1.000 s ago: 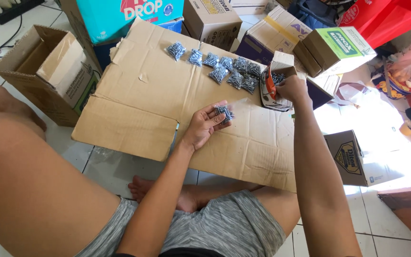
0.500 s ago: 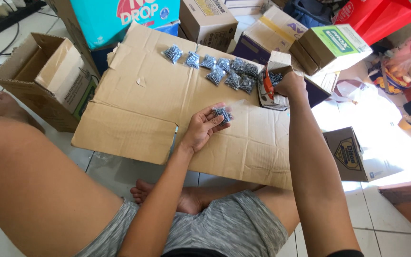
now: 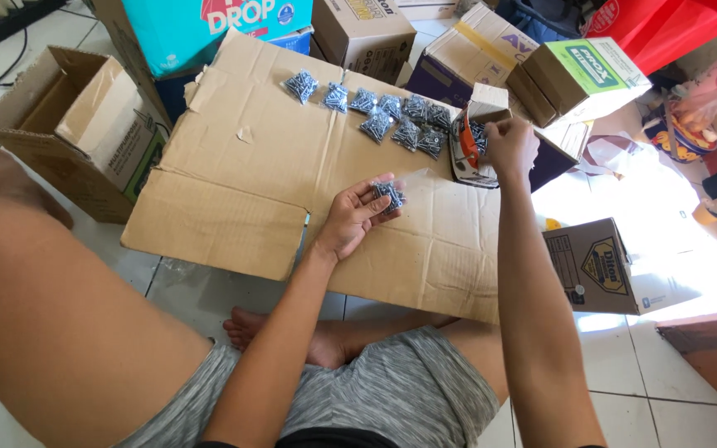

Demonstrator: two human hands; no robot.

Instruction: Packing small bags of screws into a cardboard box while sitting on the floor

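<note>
Left hand (image 3: 357, 217) is cupping a small bag of screws (image 3: 389, 195) over the flattened cardboard (image 3: 234, 166), while right hand (image 3: 508, 145), at two o'clock from it, is closing its fingers inside the small box (image 3: 470, 149).

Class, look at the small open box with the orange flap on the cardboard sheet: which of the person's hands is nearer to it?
Right. The right hand reaches into the small open box, touching it. The left hand lies lower left of it on the cardboard sheet, holding a small bag of screws.
</note>
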